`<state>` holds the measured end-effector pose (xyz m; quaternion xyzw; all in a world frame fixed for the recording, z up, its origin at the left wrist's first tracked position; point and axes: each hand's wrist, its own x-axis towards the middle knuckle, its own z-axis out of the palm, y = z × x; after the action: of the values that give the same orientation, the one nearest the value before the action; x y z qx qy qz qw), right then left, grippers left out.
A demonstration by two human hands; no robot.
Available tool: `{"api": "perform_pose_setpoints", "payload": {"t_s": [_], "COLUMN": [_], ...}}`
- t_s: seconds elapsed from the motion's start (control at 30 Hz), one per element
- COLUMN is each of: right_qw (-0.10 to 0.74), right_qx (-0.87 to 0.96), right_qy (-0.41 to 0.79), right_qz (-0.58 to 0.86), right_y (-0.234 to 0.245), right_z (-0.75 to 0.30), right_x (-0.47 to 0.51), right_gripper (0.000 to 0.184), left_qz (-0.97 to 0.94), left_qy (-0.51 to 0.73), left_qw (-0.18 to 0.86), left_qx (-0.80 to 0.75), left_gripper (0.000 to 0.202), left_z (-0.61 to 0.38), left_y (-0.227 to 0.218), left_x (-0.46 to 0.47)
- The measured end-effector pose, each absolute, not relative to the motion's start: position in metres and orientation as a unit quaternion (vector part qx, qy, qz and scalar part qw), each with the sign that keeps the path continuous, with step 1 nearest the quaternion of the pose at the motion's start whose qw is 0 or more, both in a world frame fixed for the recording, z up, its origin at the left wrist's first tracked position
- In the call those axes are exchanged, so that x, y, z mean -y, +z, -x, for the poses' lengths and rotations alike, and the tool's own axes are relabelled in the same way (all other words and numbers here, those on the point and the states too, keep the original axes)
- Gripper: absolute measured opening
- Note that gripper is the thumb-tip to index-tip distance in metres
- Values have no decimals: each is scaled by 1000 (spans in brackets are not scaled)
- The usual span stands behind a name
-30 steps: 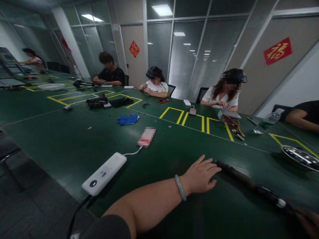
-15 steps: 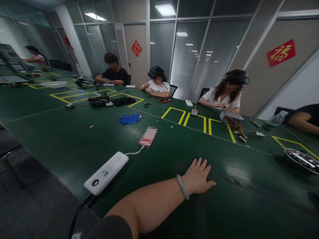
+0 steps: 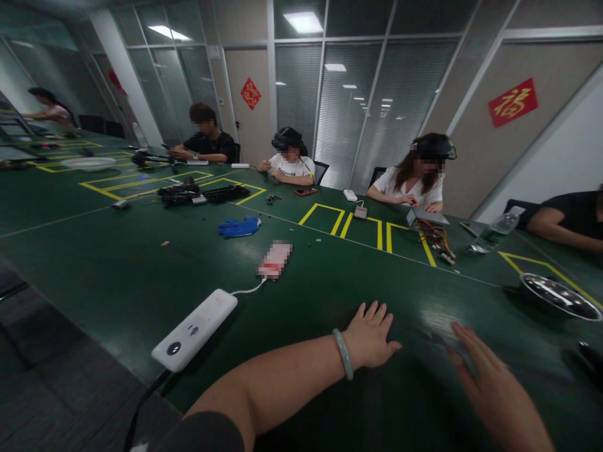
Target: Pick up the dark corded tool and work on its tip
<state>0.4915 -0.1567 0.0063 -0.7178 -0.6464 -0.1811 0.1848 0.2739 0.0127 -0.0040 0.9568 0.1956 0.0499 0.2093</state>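
Observation:
My left hand [image 3: 370, 336] lies flat on the green table [image 3: 301, 301], palm down with its fingers spread and nothing held. A pale green bangle [image 3: 343, 353] circles that wrist. To its right, my right hand [image 3: 490, 370] hovers over the table, somewhat blurred, its fingers stretched out and the thumb apart. I see no object clearly gripped in it. Left of my forearm lies a white power bank [image 3: 195, 329], joined by a short white cable to a phone [image 3: 274, 259] with a blurred-out screen. Beyond the phone rests a blue glove [image 3: 239, 226].
A shiny metal bowl [image 3: 560, 295] stands at the right, with a plastic bottle [image 3: 497, 231] behind it. Coloured wires [image 3: 436, 238] lie before a person [image 3: 409, 182] across the table. Other people sit along the far side. Black gear [image 3: 181, 193] lies at the left.
My right hand has come into view from the lower right. My left hand stays flat in place. The view has turned slightly to the right.

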Motion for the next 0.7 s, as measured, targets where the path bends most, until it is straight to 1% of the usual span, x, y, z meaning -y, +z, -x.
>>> {"api": "perform_pose_setpoints", "payload": {"t_s": [0.1,0.17,0.23,0.37,0.47,0.57,0.63,0.7], "right_qw": [173,175,172,170,175,174,187,207], "right_qx": [712,756,782,793,795,780,731,640], "right_qy": [-102,-40,13,54,61,45,-14,-111], "right_qz": [673,629,599,583,578,599,656,732], "right_y": [4,3,1,-5,-5,-6,-6,-3], "right_z": [-421,-385,-364,-351,-350,-370,-406,-462], "right_x": [121,105,98,97,97,95,97,107], "right_gripper": [54,55,56,53,52,54,59,68], "left_qz": [-975,-989,-993,-989,-990,-988,-982,-976], "left_qy": [39,31,54,98,82,85,103,116], "left_qw": [158,94,51,47,67,95,122,147], "left_qx": [-153,-108,-92,-100,-88,-86,-99,-109], "left_gripper": [68,77,84,84,81,68,61,61], "left_z": [-270,-264,-257,-242,-237,-237,-237,-236], "left_y": [-14,-26,-37,-39,-26,-13,-7,-5], "left_x": [-7,-4,-2,1,1,1,1,1]}}
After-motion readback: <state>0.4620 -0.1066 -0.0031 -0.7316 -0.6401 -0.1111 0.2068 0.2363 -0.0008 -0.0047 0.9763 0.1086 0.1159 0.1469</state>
